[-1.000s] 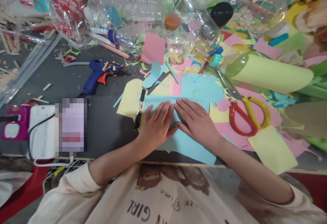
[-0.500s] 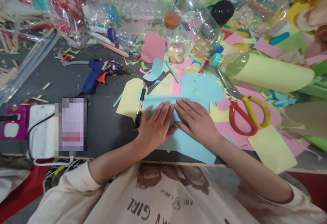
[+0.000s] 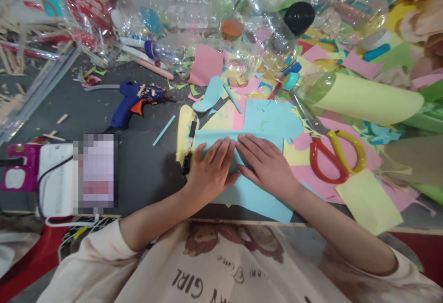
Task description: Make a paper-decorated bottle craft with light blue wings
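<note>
A folded light-blue paper sheet (image 3: 256,197) lies at the near edge of the dark table (image 3: 138,169). My left hand (image 3: 211,169) rests flat on its left part, fingers stretched toward the fold. My right hand (image 3: 266,162) lies flat beside it, fingers pointing left along the fold. The fingertips of both hands almost meet. A black marker (image 3: 188,146) lies just left of my left hand, on a yellow paper (image 3: 182,132).
Red-and-yellow scissors (image 3: 332,151) lie right of my hands among pink and yellow scraps. A blue glue gun (image 3: 133,102) sits at the left, a phone (image 3: 97,171) and white charger nearer. Clear plastic bottles (image 3: 194,12) and a rolled yellow sheet (image 3: 367,98) crowd the back.
The yellow paper under the marker has curled up or shifted, showing less of itself. A thin blue strip now lies bare on the table. Both hands stay flat on the blue sheet.
</note>
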Tool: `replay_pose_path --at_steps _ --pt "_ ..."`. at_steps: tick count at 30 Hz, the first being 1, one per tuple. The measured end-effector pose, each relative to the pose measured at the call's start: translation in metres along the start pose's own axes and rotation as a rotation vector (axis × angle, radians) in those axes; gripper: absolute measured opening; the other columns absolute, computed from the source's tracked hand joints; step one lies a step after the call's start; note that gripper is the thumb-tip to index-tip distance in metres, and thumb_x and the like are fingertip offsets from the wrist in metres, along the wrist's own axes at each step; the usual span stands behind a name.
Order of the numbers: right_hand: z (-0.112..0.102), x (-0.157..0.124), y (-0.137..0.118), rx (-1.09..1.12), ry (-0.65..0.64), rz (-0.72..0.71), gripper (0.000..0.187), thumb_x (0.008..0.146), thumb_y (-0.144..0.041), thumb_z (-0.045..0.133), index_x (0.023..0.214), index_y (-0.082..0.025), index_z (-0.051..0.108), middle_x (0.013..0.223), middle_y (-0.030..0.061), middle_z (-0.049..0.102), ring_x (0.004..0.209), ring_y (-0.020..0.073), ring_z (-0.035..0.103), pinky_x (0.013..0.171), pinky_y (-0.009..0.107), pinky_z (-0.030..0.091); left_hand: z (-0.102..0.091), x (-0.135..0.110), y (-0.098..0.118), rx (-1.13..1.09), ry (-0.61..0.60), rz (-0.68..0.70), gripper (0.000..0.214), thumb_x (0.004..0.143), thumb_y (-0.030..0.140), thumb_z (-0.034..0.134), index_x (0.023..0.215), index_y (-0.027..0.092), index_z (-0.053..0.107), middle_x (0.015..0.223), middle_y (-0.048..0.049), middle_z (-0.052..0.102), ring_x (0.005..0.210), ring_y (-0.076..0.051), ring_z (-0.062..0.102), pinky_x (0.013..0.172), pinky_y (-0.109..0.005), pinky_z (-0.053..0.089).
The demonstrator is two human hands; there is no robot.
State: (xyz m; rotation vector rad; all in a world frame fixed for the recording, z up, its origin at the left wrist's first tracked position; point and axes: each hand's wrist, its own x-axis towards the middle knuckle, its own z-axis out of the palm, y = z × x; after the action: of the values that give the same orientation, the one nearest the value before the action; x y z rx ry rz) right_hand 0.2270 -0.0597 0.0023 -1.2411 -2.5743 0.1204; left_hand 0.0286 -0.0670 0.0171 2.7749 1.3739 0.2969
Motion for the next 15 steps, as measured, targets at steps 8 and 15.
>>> replay_pose_path --at_steps 8,15 --pt "0.0 0.0003 0.0 0.011 -0.004 0.007 0.046 0.1 -0.036 0.042 0.138 -0.015 0.056 0.14 0.0144 0.061 0.129 0.0265 0.056 0.102 0.043 0.047 0.0017 0.0003 -0.0037 -0.003 0.005 0.004 0.056 0.098 0.044 0.042 0.14 0.007 0.05 0.141 -0.0214 0.056 0.126 -0.032 0.053 0.102 -0.045 0.036" --pt "-0.0014 0.0024 -0.0004 -0.039 0.034 -0.026 0.045 0.101 -0.038 0.039 0.13 -0.011 0.062 0.133 0.0154 0.066 0.123 0.0252 0.061 0.099 0.04 0.05 0.0005 0.0005 -0.0019 0.051 -0.002 0.016 0.056 0.1 0.044 0.038 0.137 0.005 0.052 0.144 -0.0203 0.054 0.129 -0.03 0.053 0.101 -0.044 0.037"
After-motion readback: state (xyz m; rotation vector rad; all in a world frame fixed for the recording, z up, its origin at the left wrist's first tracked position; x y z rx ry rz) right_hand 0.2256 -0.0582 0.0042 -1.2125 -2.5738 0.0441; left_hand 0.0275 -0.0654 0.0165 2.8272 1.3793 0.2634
